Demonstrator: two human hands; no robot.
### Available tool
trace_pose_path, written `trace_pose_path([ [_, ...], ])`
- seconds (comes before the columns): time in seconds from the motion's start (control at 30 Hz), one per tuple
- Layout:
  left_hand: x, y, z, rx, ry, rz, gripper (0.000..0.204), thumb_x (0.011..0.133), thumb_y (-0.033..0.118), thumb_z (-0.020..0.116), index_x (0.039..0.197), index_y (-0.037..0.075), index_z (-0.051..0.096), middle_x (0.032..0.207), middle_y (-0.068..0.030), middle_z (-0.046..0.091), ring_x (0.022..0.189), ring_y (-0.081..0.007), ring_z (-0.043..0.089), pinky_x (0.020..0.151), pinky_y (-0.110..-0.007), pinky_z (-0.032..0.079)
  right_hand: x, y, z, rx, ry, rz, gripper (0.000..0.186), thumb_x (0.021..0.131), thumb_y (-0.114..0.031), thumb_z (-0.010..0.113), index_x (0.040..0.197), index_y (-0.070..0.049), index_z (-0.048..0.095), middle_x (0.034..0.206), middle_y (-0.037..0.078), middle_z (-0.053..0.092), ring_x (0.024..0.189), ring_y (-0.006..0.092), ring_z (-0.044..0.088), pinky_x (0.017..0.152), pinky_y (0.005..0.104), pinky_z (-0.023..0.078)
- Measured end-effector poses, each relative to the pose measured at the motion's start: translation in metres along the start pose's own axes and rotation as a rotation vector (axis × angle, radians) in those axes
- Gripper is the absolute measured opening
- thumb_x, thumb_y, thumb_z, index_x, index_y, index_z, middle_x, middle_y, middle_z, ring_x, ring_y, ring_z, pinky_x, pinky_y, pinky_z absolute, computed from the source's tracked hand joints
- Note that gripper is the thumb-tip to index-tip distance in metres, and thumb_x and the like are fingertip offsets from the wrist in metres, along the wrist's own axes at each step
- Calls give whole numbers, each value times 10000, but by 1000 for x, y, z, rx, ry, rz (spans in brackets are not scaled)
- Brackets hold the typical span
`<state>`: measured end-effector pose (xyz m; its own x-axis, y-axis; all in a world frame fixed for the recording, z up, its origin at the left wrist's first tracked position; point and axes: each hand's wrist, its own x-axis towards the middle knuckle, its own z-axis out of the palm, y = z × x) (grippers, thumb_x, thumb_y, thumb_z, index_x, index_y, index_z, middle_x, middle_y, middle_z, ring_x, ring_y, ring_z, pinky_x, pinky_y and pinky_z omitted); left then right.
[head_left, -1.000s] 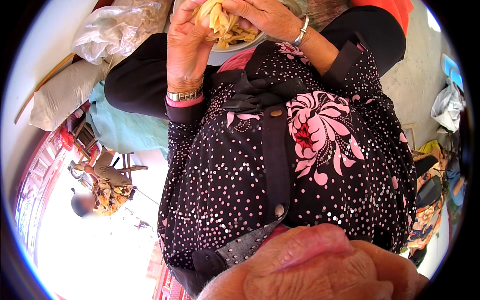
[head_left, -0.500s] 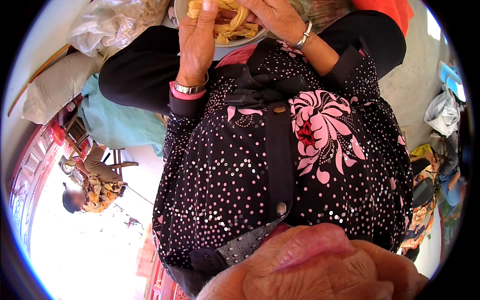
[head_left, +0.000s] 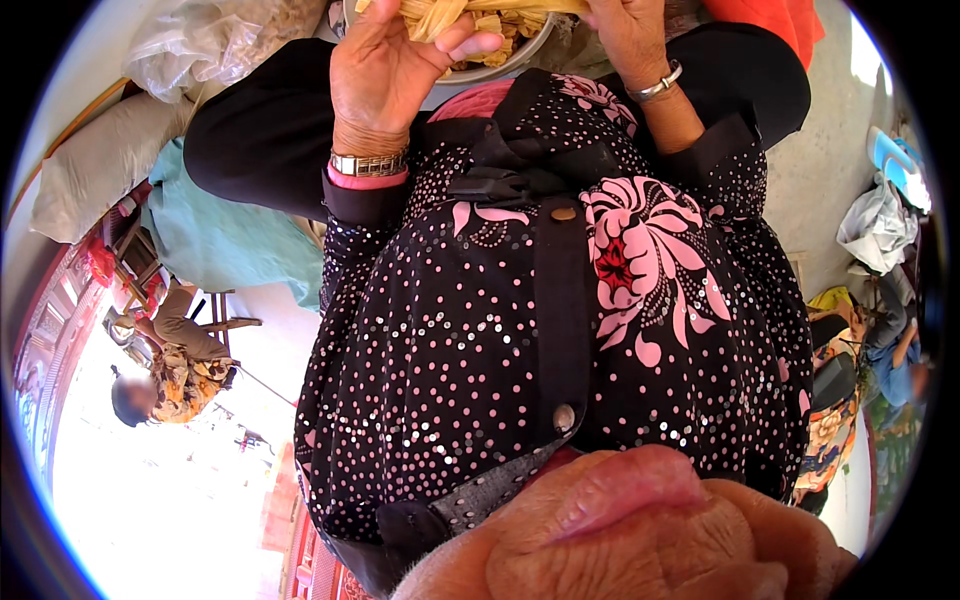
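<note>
the black dotted shirt (head_left: pixel 450 340) of the wearer fills most of the view, with a large pink flower (head_left: pixel 645 255) printed on its chest, its centre red. above it, the legs of the black trousers (head_left: pixel 260 140) spread to both sides. beside the leg at the left lies a teal cloth (head_left: pixel 235 235), and next to that a pale beige sack (head_left: pixel 105 170), with a clear plastic bag (head_left: pixel 215 50) just beyond it. farther back at the left, a person in a patterned top (head_left: pixel 190 380) sits near the bright floor. a grey metal bowl (head_left: pixel 500 70) stands between the knees at the top, cut by the upper edge, and flat yellow-tan strips lie in it. over the bowl, the left hand (head_left: pixel 385 75) has its palm turned up, fingers bent and thumb drawn in around the yellow strips (head_left: pixel 480 15), which cross one another there. the right hand (head_left: pixel 632 40) is near the bowl's other side; one strip runs across to its fingertips, but the frame cuts them off and i cannot tell how firmly they pinch. smallest are a metal watch (head_left: pixel 370 163) on the left wrist and a silver bangle (head_left: pixel 657 82) on the right.
</note>
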<state>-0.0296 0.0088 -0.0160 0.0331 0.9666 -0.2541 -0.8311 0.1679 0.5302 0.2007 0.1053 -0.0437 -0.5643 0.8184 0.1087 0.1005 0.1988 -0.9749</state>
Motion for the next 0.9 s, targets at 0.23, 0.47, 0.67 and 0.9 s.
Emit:
trace_pose_path([
  [0.23, 4, -7, -7, 253, 138, 92, 570, 1101, 447, 405, 1249, -52, 636, 1033, -124, 699, 760, -193, 650, 723, -351, 575, 6, -13, 11, 107, -310, 406, 293, 1047, -319, 606, 1067, -30, 644, 792, 8, 605, 648, 95, 587, 565, 276, 456],
  [0.47, 1, -10, -1, 629, 290, -3, 440, 1050, 428, 578, 1118, 3, 670, 877, -68, 704, 601, -102, 606, 528, -225, 497, 5, 6, 15, -360, -156, -209, 212, 993, -213, 640, 990, -1, 655, 902, 175, 632, 830, 332, 633, 730, 380, 494],
  [0.67, 4, -7, -23, 663, 243, -59, 391, 1054, 333, 605, 1205, -15, 700, 783, -49, 649, 538, -48, 481, 542, -218, 450, 6, 1, 18, -326, -167, -111, 258, 987, -251, 652, 1064, -6, 669, 947, 170, 641, 871, 314, 646, 771, 390, 509],
  [0.9, 5, -9, -24, 646, 216, -21, 259, 1005, 184, 678, 1148, -30, 707, 743, -36, 634, 484, -36, 408, 475, -211, 385, 24, -31, 30, -70, -522, 366, 297, 1040, -291, 567, 1122, -25, 670, 846, 154, 654, 812, 224, 669, 739, 347, 515],
])
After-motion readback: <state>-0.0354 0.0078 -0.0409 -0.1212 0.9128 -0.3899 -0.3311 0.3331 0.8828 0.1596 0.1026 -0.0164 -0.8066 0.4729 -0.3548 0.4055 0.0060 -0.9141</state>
